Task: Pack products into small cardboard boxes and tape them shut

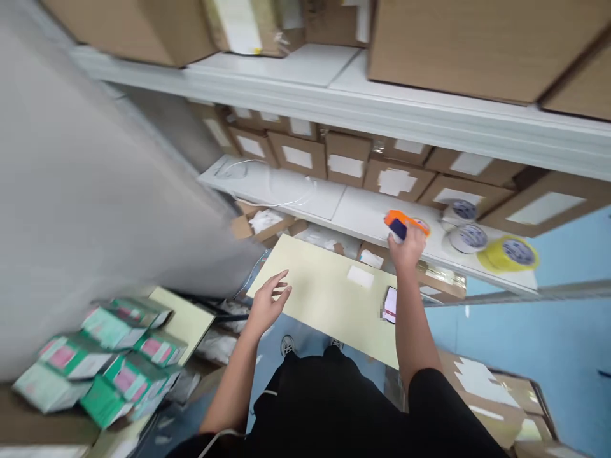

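Observation:
My right hand (408, 247) is closed around an orange tape dispenser (394, 217) with a dark part on its side, at the front edge of the white shelf (360, 207). My left hand (270, 304) hovers over the left part of the pale yellow tabletop (319, 289), fingers apart and holding nothing. A white paper slip (360, 276) lies on that tabletop. Close to my right forearm rests a phone (390, 304) with a lit screen, partly hidden by the arm.
Tape rolls (468, 238) and a yellow tape roll (510, 253) stand at the shelf's right end. Labelled cardboard boxes (303, 156) line its back. A white cable (286, 202) trails across the left. Several green packages (126, 378) are piled at lower left, beside a grey wall (95, 191).

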Demonstrator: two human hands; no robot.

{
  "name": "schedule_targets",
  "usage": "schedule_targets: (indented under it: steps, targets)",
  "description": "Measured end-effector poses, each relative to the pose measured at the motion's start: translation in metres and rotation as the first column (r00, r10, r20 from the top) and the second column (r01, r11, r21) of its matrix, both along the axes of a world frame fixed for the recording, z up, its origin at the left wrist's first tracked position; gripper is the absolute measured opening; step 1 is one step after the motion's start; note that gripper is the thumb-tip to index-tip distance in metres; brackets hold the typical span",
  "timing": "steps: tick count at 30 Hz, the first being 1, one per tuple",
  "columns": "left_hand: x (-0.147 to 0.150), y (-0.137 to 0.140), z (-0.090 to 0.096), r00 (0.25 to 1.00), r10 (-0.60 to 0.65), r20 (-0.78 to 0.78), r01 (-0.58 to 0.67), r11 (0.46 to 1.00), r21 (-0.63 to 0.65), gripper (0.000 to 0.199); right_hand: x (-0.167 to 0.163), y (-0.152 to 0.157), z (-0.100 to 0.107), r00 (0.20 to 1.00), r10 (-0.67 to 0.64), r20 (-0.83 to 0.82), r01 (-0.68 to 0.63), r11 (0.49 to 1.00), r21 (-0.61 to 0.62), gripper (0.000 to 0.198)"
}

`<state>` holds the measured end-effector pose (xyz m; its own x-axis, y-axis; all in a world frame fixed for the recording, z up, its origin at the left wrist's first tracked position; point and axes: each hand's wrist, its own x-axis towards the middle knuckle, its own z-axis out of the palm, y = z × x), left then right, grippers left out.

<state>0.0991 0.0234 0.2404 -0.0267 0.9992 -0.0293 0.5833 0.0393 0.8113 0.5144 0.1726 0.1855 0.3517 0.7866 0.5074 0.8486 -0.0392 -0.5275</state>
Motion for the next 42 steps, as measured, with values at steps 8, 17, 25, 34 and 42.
schedule_targets:
  steps: [8,17,25,34,42]
  targets:
    - [-0.068,-0.047,-0.005,0.995,0.092,-0.047,-0.085,0.987,0.137,0.045,-0.154,-0.052,-0.016,0.844,0.440,-0.306,-0.480,0.875,-0.067,0.078]
    - [-0.251,-0.192,-0.014,0.870,0.493,0.002,-0.489,0.863,0.128,0.047,-0.441,-0.112,-0.020,0.453,0.724,-0.521,-0.885,0.434,-0.166,0.077]
    - [-0.381,-0.334,-0.051,0.610,0.792,0.034,-0.792,0.610,0.013,0.052,-0.671,-0.198,-0.021,0.155,0.871,-0.467,-0.981,0.078,-0.180,0.069]
    - [-0.447,-0.379,-0.081,0.415,0.902,0.122,-0.904,0.424,-0.057,0.052,-0.794,-0.232,-0.034,-0.036,0.898,-0.438,-0.968,-0.140,-0.208,0.067]
    - [-0.470,-0.270,-0.122,0.546,0.832,0.101,-0.809,0.555,-0.195,0.072,-0.822,-0.178,-0.075,0.029,0.831,-0.555,-0.939,-0.168,-0.301,0.067]
